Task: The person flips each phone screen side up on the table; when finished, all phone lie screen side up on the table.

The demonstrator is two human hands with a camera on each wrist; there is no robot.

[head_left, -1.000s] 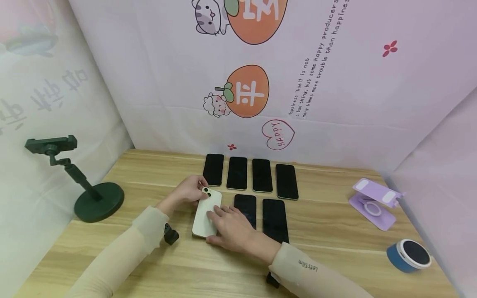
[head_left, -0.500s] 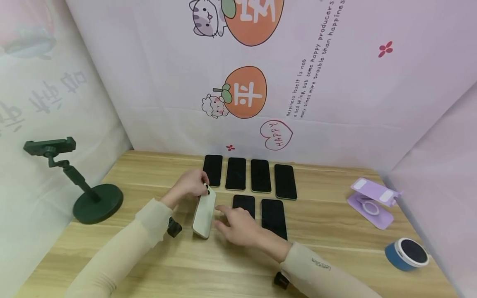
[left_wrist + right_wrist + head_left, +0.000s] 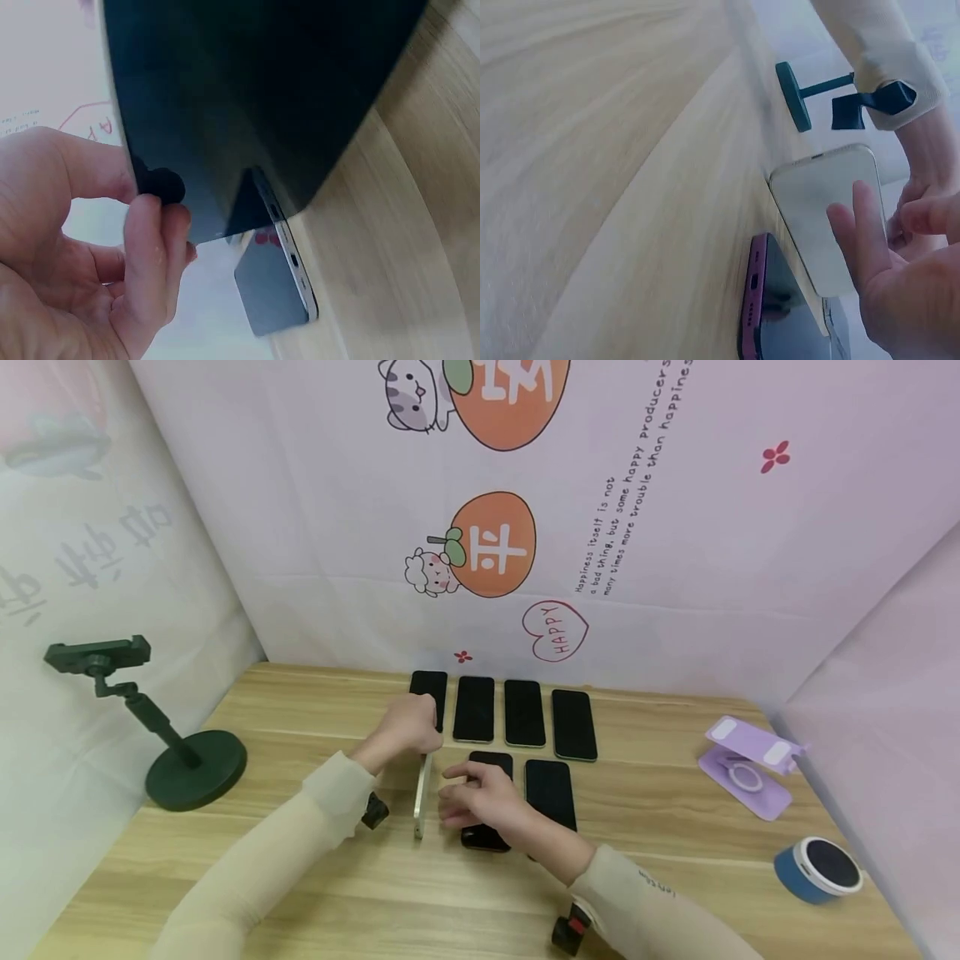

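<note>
In the head view my left hand (image 3: 408,725) pinches the far end of a white smartphone (image 3: 422,802), which stands on its long edge. Its dark screen (image 3: 240,90) fills much of the left wrist view, with thumb and fingers at one corner. From the right wrist camera the pale back (image 3: 810,210) shows. My right hand (image 3: 487,797) hovers just right of the phone, fingers loosely bent and holding nothing. Partly beneath that hand lies a black-screened phone (image 3: 486,839); another phone (image 3: 550,793) lies to its right, partly covered by my right arm.
Behind, a row of several phones (image 3: 474,708) lies screen up. A dark green phone stand (image 3: 197,768) is at the left. On the right are a purple folding stand (image 3: 750,768) and a blue-and-white round device (image 3: 817,870). A printed cloth (image 3: 675,643) hangs at the back.
The white phone has gone from lying back up to standing on its long edge, turned by my left hand. My right hand has come off its back and moved slightly right.
</note>
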